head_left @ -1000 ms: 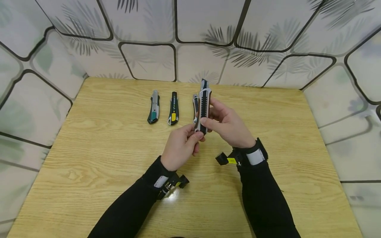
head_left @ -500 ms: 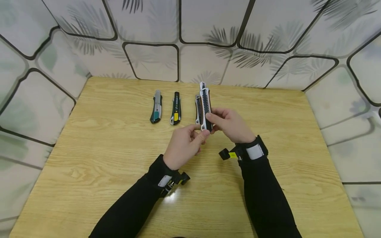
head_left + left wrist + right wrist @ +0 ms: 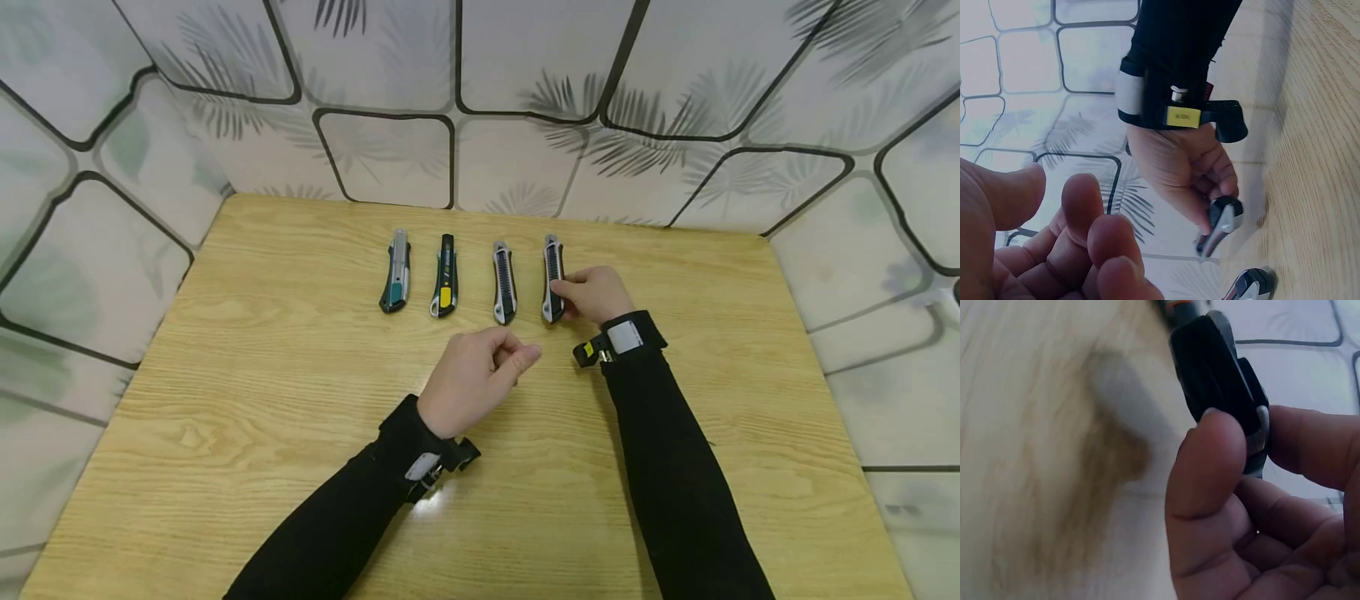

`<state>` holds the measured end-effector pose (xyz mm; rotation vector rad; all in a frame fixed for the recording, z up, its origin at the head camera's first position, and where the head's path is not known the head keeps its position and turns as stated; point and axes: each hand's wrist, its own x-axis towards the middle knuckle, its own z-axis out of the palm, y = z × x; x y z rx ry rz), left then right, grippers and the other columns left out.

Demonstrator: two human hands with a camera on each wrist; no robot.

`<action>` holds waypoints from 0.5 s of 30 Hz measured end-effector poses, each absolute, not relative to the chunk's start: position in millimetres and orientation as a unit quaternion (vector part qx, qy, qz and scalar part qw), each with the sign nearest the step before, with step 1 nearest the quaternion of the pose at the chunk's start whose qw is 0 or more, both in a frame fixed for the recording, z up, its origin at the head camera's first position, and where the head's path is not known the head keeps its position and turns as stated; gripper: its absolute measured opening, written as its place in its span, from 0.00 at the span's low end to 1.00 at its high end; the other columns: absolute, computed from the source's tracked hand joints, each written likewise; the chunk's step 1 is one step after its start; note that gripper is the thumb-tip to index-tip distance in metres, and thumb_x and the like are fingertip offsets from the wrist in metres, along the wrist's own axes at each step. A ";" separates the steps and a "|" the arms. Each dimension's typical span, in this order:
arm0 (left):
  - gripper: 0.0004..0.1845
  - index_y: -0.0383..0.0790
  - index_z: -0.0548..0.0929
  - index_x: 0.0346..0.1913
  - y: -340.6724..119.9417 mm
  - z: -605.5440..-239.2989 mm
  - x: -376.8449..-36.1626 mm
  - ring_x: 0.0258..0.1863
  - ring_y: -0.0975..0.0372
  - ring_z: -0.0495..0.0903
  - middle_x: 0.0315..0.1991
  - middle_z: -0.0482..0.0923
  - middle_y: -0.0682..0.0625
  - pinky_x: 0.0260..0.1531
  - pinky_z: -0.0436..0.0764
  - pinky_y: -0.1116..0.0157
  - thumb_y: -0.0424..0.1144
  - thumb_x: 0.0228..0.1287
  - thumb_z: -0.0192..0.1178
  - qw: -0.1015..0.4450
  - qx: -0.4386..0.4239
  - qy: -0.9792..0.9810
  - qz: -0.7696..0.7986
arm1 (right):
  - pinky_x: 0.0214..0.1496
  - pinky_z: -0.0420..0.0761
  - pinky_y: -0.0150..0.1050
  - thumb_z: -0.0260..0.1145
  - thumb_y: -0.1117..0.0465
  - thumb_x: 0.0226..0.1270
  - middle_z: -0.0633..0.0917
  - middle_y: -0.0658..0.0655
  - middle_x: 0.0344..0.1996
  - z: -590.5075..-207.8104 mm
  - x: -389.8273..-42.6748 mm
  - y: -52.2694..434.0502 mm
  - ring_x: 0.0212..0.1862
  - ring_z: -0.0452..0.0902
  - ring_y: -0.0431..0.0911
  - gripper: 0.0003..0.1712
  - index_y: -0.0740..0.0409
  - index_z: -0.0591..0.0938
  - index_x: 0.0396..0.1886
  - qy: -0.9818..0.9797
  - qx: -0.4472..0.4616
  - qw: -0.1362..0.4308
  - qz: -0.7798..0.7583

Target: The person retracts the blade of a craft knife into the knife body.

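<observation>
My right hand pinches a grey-and-black utility knife between thumb and fingers, at the right end of a row of knives. In the right wrist view the knife's black end juts up past the fingertips, close over the tabletop. A similar grey-and-black utility knife lies just left of it. My left hand holds nothing, its fingers loosely curled, nearer to me than the row. The left wrist view shows those bent fingers with the right hand and its knife beyond.
Further left lie a black utility knife with a yellow slider and a grey-and-teal utility knife. They rest on a light wooden table. A patterned panel wall rises behind the table's far edge.
Both hands held the utility knife up in the middle. The left hand has let go of it. The right hand has carried it rightward and down to the end of the row.
</observation>
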<state>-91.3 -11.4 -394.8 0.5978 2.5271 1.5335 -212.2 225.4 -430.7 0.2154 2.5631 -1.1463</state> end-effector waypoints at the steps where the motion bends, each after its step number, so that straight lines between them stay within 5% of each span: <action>1: 0.16 0.44 0.87 0.36 -11.3 -395.0 -91.1 0.17 0.67 0.68 0.19 0.75 0.56 0.23 0.67 0.69 0.50 0.80 0.63 0.063 0.196 0.837 0.507 | 0.33 0.78 0.32 0.68 0.50 0.80 0.88 0.52 0.26 -433.1 -212.5 225.7 0.26 0.84 0.41 0.23 0.66 0.88 0.58 0.900 0.075 0.160 -0.398; 9: 0.15 0.44 0.87 0.39 -13.6 -395.0 -89.8 0.18 0.66 0.70 0.20 0.77 0.56 0.24 0.68 0.69 0.51 0.79 0.65 0.069 0.189 0.839 0.505 | 0.31 0.80 0.30 0.72 0.49 0.76 0.93 0.60 0.37 -444.5 -212.6 226.4 0.24 0.85 0.37 0.26 0.66 0.87 0.60 0.898 0.104 0.150 -0.399; 15: 0.15 0.43 0.88 0.43 -37.0 -394.0 -98.3 0.18 0.63 0.70 0.22 0.77 0.54 0.24 0.69 0.67 0.52 0.80 0.63 0.061 0.167 0.847 0.501 | 0.52 0.88 0.45 0.67 0.43 0.79 0.92 0.67 0.47 -438.9 -204.3 246.2 0.36 0.92 0.47 0.32 0.65 0.85 0.64 0.910 0.087 0.147 -0.378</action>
